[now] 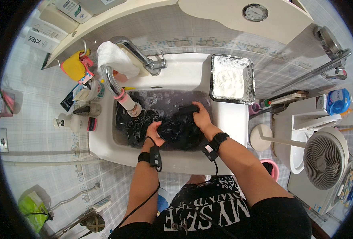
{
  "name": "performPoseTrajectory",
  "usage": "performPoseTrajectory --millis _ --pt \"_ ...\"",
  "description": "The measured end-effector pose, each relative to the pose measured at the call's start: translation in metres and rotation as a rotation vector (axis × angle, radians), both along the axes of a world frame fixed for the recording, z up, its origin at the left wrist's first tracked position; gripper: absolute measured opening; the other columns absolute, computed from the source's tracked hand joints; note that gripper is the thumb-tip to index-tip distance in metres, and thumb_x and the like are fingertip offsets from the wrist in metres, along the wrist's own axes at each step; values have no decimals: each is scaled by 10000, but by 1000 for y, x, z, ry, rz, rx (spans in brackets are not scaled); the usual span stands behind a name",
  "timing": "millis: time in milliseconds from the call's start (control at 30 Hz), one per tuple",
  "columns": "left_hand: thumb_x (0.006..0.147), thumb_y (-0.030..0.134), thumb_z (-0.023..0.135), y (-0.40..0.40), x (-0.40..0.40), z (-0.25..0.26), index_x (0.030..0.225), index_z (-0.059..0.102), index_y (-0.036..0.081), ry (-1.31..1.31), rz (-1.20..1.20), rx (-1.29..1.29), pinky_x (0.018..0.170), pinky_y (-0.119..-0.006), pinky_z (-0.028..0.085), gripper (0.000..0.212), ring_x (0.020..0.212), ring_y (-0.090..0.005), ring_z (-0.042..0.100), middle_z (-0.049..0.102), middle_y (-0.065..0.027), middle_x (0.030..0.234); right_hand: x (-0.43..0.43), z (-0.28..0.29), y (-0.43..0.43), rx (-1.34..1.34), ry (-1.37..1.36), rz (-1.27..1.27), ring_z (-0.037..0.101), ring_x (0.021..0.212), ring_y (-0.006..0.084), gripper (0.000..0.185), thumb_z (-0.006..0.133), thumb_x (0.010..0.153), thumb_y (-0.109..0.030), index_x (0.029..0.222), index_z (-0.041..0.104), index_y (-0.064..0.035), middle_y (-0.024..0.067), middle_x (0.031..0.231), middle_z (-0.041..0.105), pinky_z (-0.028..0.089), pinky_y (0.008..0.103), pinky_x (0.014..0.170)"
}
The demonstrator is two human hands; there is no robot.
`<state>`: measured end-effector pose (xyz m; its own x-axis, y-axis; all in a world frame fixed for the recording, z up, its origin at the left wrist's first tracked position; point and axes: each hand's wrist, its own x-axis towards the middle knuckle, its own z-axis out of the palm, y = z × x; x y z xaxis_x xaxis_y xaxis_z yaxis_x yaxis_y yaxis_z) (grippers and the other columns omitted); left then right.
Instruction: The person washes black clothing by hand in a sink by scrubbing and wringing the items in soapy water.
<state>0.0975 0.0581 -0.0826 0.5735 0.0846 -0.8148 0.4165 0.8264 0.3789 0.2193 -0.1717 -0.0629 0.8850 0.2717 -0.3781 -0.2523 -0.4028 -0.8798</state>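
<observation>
A white ceramic washbasin (230,131) in front of me holds dark, greyish water with some suds. Wet black fabric (179,125) lies bunched in it, partly under the surface. My right hand (202,118) grips the fabric's right side, thumb and fingers closing over a fold. At the fabric's middle, my left hand (155,133) holds another part; its thumb shows while most of its fingers are hidden by cloth. More black fabric (134,119) spreads to the left, beneath the pinkish nozzle (133,107) of the chrome faucet (107,74).
A black-rimmed tray with white powder (230,79) sits on the basin's back right corner. A white cloth (112,55) drapes over the faucet. Pump bottle (77,123) and tubs (94,91) line the left rim. To the right are a fan (324,158) and a toilet (297,149).
</observation>
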Motion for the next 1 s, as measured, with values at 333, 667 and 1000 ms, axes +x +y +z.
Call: performPoseTrajectory --millis 333,667,1000 --pt "746 124 702 -42 17 39 1405 263 143 -133 -532 863 1064 -446 202 792 1330 -287 259 284 -120 1436 -26 85 4 -729 -302 754 213 1329 373 838 638 786 -295 1454 133 -249 138 1485 143 296 607 983" --pt "842 313 649 -74 24 59 1399 279 197 -39 -416 613 985 -484 350 678 1225 -295 409 401 -124 1349 -4 15 20 -328 -62 315 469 1165 331 429 559 737 -7 1161 571 -70 174 1174 527 413 396 949" --pt "927 223 487 -78 27 96 1081 524 35 -418 88 206 742 -303 513 246 863 -183 583 581 -86 1000 -60 110 6 602 9 510 407 1229 283 478 450 662 101 1055 646 -88 134 1292 458 314 359 1021"
